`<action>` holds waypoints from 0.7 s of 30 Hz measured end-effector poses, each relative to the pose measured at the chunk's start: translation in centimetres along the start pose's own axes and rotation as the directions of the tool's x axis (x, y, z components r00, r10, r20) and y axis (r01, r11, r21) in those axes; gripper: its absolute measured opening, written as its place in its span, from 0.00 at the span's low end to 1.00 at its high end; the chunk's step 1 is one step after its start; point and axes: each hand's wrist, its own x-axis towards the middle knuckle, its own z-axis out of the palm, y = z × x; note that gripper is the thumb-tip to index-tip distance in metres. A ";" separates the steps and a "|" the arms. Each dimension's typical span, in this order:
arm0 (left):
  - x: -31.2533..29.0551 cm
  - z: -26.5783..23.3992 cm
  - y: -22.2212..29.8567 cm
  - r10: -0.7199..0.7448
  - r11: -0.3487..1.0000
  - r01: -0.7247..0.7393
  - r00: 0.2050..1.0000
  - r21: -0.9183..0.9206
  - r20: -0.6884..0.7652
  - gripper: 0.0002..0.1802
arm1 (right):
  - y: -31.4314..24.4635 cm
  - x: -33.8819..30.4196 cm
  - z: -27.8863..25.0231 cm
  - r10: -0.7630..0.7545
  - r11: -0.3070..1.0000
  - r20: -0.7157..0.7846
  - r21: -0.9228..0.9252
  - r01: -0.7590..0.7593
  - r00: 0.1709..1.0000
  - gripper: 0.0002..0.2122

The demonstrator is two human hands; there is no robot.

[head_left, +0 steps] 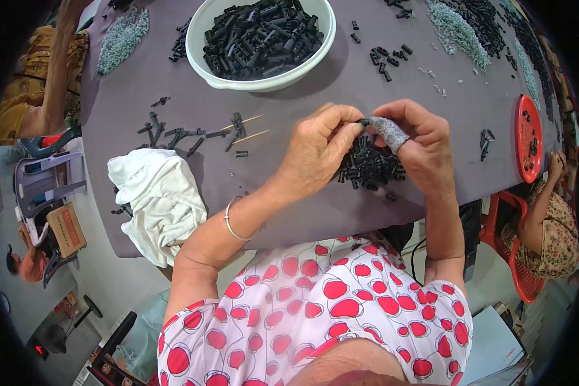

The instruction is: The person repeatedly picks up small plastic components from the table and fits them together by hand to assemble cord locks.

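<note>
Above the near middle of the table, both hands meet at a small black plastic part (365, 121). My left hand (318, 147) is closed, pinching its left end between thumb and forefinger. My right hand (426, 138) is closed on its other end, mostly hidden by the thumb; a grey speckled wrap (388, 132) covers that thumb. Directly under the hands lies a heap of small black plastic parts (370, 166). To the left, joined black pieces (167, 133) lie scattered near two thin wooden sticks (251, 137).
A white bowl (328, 45) full of black tubes stands at the far middle. A crumpled white cloth (157, 199) lies at the near left edge. Piles of clear small pieces (457, 32) lie far right, a red tray (527, 164) at the right edge. Other people sit left and right.
</note>
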 end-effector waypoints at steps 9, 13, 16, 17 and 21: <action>-0.4 0.6 0.1 -0.191 0.961 0.174 0.980 -0.214 -0.058 0.06 | 1.4 -0.6 2.1 -0.148 0.982 -0.115 -0.135 0.132 0.982 0.11; 0.0 -0.1 0.0 -0.253 0.908 0.236 0.968 -0.347 -0.003 0.07 | 1.4 -0.4 2.2 -0.413 0.874 -0.062 -0.308 0.376 0.909 0.17; 0.4 -0.8 0.2 -0.263 0.800 0.267 0.961 -0.538 0.087 0.10 | 0.6 -0.5 2.6 -0.514 0.808 -0.052 -0.365 0.463 0.856 0.21; 0.6 -1.2 0.7 -0.301 0.745 0.327 0.943 -0.581 0.145 0.10 | 0.6 -0.5 2.6 -0.517 0.805 -0.053 -0.367 0.465 0.854 0.21; 0.8 -1.7 1.1 -0.360 0.568 0.462 0.884 -0.681 0.299 0.11 | 1.0 -0.4 2.7 -0.598 0.715 -0.045 -0.480 0.508 0.800 0.23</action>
